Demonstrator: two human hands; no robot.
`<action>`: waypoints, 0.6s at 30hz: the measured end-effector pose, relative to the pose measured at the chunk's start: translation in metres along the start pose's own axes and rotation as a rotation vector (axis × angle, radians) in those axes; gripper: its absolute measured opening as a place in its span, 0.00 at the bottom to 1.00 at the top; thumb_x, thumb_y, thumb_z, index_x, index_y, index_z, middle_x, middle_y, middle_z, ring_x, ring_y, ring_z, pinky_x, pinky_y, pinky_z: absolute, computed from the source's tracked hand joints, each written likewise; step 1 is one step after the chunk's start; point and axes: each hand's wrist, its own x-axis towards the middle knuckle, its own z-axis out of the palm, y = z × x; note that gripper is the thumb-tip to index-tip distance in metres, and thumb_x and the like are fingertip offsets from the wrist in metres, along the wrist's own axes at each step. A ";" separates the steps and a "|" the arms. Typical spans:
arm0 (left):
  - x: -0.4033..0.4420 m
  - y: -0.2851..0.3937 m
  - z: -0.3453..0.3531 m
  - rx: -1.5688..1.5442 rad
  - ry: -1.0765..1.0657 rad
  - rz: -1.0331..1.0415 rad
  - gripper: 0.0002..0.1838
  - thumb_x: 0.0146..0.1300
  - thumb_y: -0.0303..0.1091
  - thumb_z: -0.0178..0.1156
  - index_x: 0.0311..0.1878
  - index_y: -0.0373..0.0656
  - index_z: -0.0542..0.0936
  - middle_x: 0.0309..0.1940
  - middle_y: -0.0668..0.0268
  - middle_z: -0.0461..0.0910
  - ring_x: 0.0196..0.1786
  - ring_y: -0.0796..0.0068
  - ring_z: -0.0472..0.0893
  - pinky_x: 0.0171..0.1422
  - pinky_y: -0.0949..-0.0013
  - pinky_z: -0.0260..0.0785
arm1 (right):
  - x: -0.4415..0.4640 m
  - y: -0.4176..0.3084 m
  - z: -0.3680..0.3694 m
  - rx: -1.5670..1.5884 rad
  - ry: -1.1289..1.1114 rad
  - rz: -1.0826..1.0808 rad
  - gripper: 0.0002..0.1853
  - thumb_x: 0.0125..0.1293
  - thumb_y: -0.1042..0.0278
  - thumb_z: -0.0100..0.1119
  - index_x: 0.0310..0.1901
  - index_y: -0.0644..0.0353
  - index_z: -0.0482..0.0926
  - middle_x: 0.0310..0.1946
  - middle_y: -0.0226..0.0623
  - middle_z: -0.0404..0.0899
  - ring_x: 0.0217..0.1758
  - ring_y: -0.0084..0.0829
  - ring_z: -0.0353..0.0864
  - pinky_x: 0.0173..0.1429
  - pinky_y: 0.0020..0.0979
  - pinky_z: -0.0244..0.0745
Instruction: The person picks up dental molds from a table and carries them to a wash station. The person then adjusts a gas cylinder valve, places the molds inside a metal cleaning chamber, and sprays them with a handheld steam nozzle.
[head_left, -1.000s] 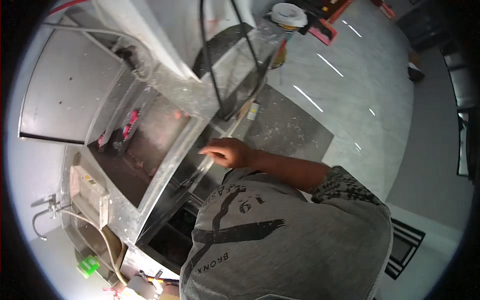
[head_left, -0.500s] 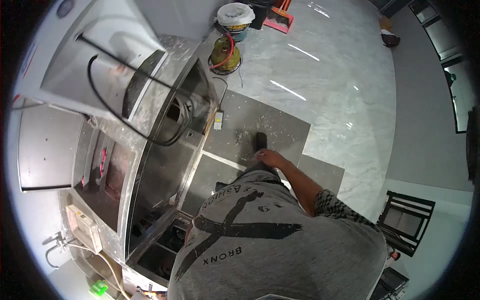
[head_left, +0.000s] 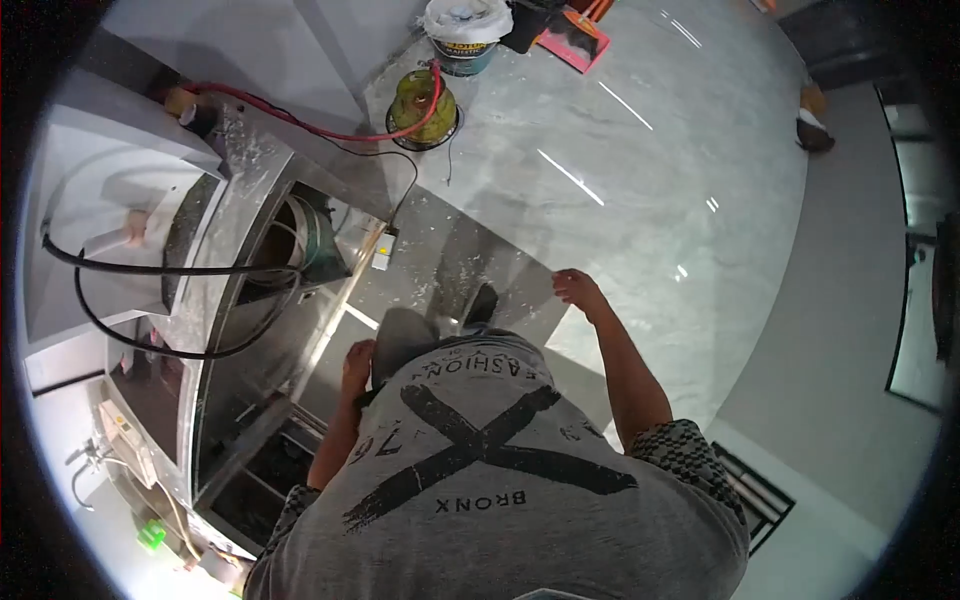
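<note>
My left hand point(head_left: 357, 366) hangs beside my thigh, near the front of the counter point(head_left: 205, 305). Its fingers look loosely extended, though they are partly turned from view, and no object shows in them. Out over the floor to the right, my right hand point(head_left: 577, 288) has its fingers slightly bent and holds nothing. Both hands are apart from the things around. A black hose point(head_left: 180, 268) loops over the counter on my left. A small box with a yellow mark point(head_left: 384, 250) lies on the floor by the cabinet base.
Ahead stands a green gas cylinder point(head_left: 412, 112) with a red hose point(head_left: 300, 127). Behind it are a bucket point(head_left: 466, 50) and a red dustpan point(head_left: 575, 42). Under the counter sits a round container point(head_left: 318, 240). White debris dots the grey floor tiles point(head_left: 415, 275).
My view has turned and moved forward along the counter. My right hand has swung outward from in front of my body. My left hand has come into view.
</note>
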 end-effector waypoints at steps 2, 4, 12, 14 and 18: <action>0.022 0.027 0.013 -0.389 -0.034 -0.286 0.17 0.69 0.42 0.53 0.51 0.40 0.79 0.44 0.66 0.82 0.46 0.74 0.79 0.50 0.69 0.70 | 0.034 -0.043 -0.014 -0.031 -0.067 0.056 0.19 0.69 0.57 0.55 0.55 0.59 0.76 0.43 0.36 0.82 0.45 0.28 0.81 0.49 0.31 0.77; 0.035 0.069 0.019 -0.463 -0.063 -0.448 0.19 0.68 0.44 0.54 0.54 0.41 0.77 0.45 0.65 0.81 0.46 0.72 0.79 0.49 0.67 0.71 | 0.071 -0.083 -0.013 -0.028 0.016 0.058 0.19 0.70 0.55 0.53 0.54 0.59 0.76 0.44 0.37 0.82 0.47 0.30 0.82 0.51 0.31 0.77; 0.163 0.036 0.062 -0.637 -0.119 -0.673 0.22 0.66 0.53 0.56 0.52 0.46 0.76 0.39 0.65 0.80 0.39 0.70 0.80 0.44 0.63 0.73 | 0.229 -0.141 -0.056 -0.116 -0.053 0.176 0.19 0.65 0.58 0.61 0.55 0.57 0.75 0.41 0.35 0.82 0.41 0.29 0.82 0.44 0.31 0.77; 0.217 0.046 0.072 -0.437 -0.192 -0.771 0.21 0.65 0.52 0.58 0.51 0.45 0.76 0.38 0.66 0.79 0.37 0.70 0.80 0.43 0.63 0.74 | 0.269 -0.162 -0.058 -0.213 -0.064 0.242 0.15 0.67 0.55 0.60 0.49 0.56 0.78 0.37 0.32 0.82 0.36 0.27 0.81 0.39 0.30 0.75; 0.287 0.108 0.088 -0.633 -0.119 -0.470 0.14 0.67 0.42 0.57 0.50 0.45 0.75 0.36 0.69 0.79 0.37 0.77 0.77 0.40 0.69 0.70 | 0.390 -0.185 -0.063 -0.033 -0.155 0.223 0.15 0.68 0.55 0.57 0.50 0.55 0.78 0.39 0.34 0.82 0.41 0.30 0.82 0.45 0.31 0.77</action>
